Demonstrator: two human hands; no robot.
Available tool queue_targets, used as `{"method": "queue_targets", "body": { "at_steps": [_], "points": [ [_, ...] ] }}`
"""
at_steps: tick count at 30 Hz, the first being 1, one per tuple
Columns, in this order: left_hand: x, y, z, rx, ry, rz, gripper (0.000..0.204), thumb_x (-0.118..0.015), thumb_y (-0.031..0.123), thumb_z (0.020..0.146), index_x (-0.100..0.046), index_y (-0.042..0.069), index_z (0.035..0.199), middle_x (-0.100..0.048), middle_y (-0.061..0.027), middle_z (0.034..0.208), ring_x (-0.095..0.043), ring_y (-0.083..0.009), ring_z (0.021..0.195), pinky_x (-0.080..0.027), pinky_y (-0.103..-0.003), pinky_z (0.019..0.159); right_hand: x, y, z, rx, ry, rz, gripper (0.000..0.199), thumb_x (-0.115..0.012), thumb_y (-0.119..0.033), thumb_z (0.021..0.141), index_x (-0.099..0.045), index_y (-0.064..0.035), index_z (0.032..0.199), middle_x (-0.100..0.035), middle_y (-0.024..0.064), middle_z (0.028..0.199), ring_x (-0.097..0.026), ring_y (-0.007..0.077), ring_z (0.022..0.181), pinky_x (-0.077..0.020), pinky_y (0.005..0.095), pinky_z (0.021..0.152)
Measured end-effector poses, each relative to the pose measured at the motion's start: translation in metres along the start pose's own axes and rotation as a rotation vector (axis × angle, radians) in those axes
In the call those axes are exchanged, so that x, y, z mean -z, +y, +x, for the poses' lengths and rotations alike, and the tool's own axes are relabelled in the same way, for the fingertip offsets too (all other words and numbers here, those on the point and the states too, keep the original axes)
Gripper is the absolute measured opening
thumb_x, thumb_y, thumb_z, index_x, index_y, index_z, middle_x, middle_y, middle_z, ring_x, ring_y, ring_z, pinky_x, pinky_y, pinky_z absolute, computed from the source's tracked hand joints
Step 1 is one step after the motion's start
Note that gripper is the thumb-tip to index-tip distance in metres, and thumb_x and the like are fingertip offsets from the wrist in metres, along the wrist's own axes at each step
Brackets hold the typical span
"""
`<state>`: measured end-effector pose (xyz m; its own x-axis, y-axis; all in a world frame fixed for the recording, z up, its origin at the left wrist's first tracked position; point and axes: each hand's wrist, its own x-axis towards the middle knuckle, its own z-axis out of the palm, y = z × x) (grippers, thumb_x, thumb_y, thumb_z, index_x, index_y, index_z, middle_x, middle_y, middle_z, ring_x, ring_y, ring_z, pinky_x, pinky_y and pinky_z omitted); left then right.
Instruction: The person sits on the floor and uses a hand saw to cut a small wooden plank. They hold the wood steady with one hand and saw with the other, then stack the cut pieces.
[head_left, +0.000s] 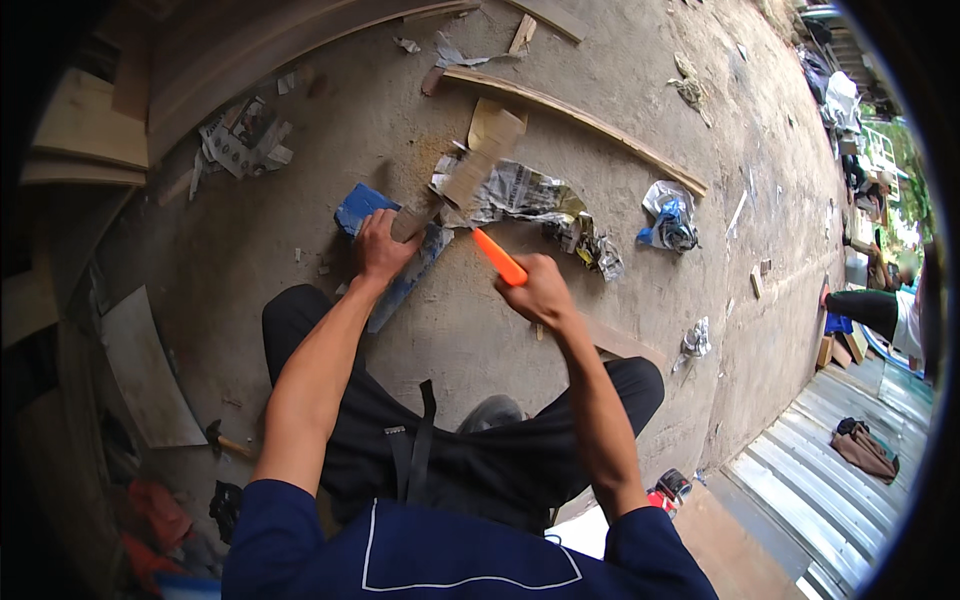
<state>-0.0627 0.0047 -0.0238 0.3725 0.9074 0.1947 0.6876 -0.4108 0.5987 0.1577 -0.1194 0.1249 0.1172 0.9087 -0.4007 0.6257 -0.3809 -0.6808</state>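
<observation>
- Squatting over a concrete floor (470,330), the person has dark trousers hiding the feet; only a grey shoe tip (492,410) shows.
- Closed in a fist, the right hand (540,290) grips an orange-handled tool (499,257); its working end is hard to make out.
- Fingers curled down, the left hand (380,245) presses a small wooden block (408,222) on a blue board (395,250).
- Crumpled newspaper (530,195) lies just beyond.
- A hammer (225,440) lies at left, partly shadowed.

Crumpled newspaper (530,195) lies on the concrete floor (620,60), a long curved wooden strip (590,122) behind it; a hammer (228,440) rests lower left.
</observation>
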Motion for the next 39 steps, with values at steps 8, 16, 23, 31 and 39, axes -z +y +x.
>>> {"method": "queue_targets", "body": {
  "at_steps": [8, 16, 23, 31, 39],
  "points": [
    [0.002, 0.009, 0.0, 0.014, 0.004, 0.064, 0.042, -0.08, 0.036, 0.065, -0.058, 0.005, 0.084, -0.058, -0.011, 0.086, -0.057, -0.0333, 0.084, -0.048, -0.043, 0.071, 0.019, 0.093, -0.141, -0.284, 0.204, 0.445, 0.019, -0.061, -0.016, 0.079, -0.057, 0.0007, 0.072, -0.051, 0.0046, 0.054, -0.049, 0.0134, 0.049, -0.0392, 0.0297, 0.048],
    [0.005, 0.03, -0.007, -0.214, 0.182, 0.209, 0.06, -0.077, 0.043, 0.07, -0.055, 0.012, 0.116, -0.051, -0.008, 0.119, -0.046, -0.0263, 0.114, -0.033, -0.043, 0.096, 0.008, 0.088, -0.139, -0.215, 0.33, 0.695, 0.017, -0.06, -0.014, 0.083, -0.058, -0.0011, 0.073, -0.052, -0.0006, 0.055, -0.047, 0.0077, 0.047, -0.0382, 0.0248, 0.045],
    [-0.071, 0.113, -0.048, -0.237, -0.328, -0.049, 0.062, -0.076, 0.037, 0.073, -0.051, 0.009, 0.121, -0.056, -0.0101, 0.113, -0.053, -0.0261, 0.111, -0.04, -0.042, 0.093, 0.001, 0.099, -0.137, -0.15, 0.469, 0.57, 0.017, -0.062, -0.014, 0.081, -0.058, 0.001, 0.075, -0.052, 0.0037, 0.056, -0.049, 0.0116, 0.051, -0.0402, 0.0293, 0.051],
    [-0.14, 0.154, -0.075, 0.096, -0.457, -0.047, 0.065, -0.078, 0.037, 0.071, -0.051, 0.006, 0.121, -0.057, -0.0145, 0.112, -0.055, -0.0318, 0.108, -0.047, -0.041, 0.09, 0.006, 0.093, -0.164, -0.133, 0.608, 0.601, 0.018, -0.064, -0.014, 0.08, -0.057, 0.0018, 0.072, -0.05, 0.0065, 0.056, -0.046, 0.0133, 0.052, -0.0399, 0.0308, 0.053],
    [-0.108, 0.15, -0.07, -0.165, -0.186, -0.313, 0.053, -0.076, 0.037, 0.075, -0.056, 0.004, 0.111, -0.066, -0.0158, 0.1, -0.065, -0.032, 0.091, -0.052, -0.039, 0.078, 0.009, 0.092, -0.164, -0.086, 0.63, 0.579, 0.018, -0.064, -0.013, 0.08, -0.058, 0.0013, 0.073, -0.051, 0.0074, 0.056, -0.049, 0.0141, 0.052, -0.0406, 0.0316, 0.053]
  ]
}}
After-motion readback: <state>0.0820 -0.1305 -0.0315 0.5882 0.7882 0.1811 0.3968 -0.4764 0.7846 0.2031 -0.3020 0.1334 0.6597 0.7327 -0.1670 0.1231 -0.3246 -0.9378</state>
